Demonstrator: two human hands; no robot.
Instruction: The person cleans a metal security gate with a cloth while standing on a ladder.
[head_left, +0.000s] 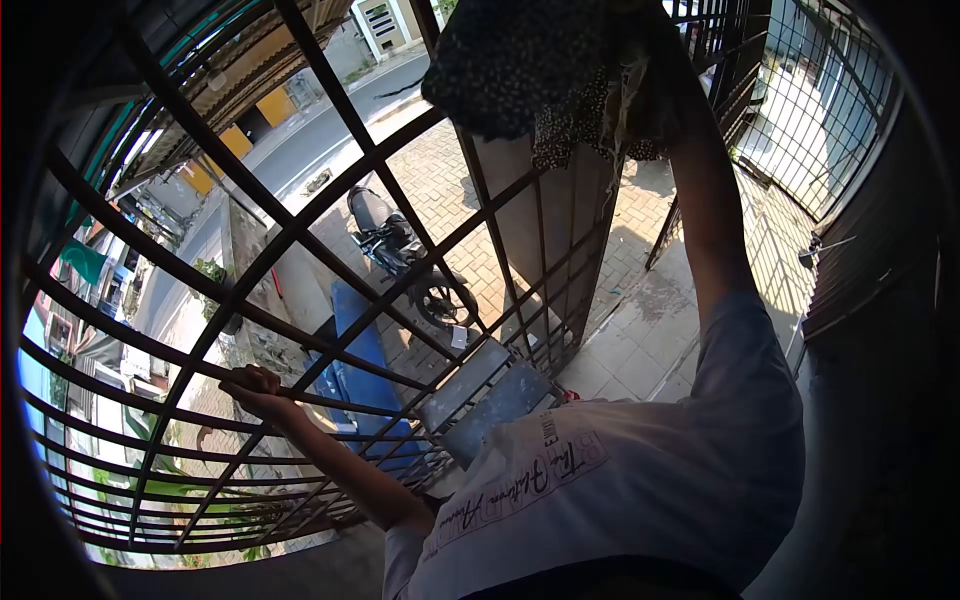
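Note:
My left hand [256, 388] is closed around a bar of the dark metal grille [296, 228], low on the left side. My right arm reaches up high. At its end my right hand [648, 112], in deep shadow, is closed on a dark speckled cloth [510, 70]. The cloth hangs in folds with frayed strands beside the hand, against the upper part of the grille. My fingers there are mostly hidden by the cloth and the shade.
Beyond the bars a motorcycle [415, 250] stands on brick paving, with a blue bench-like object [362, 350] near it. A grey metal step or stool [492, 400] is close to my body. A mesh gate [825, 110] stands at upper right.

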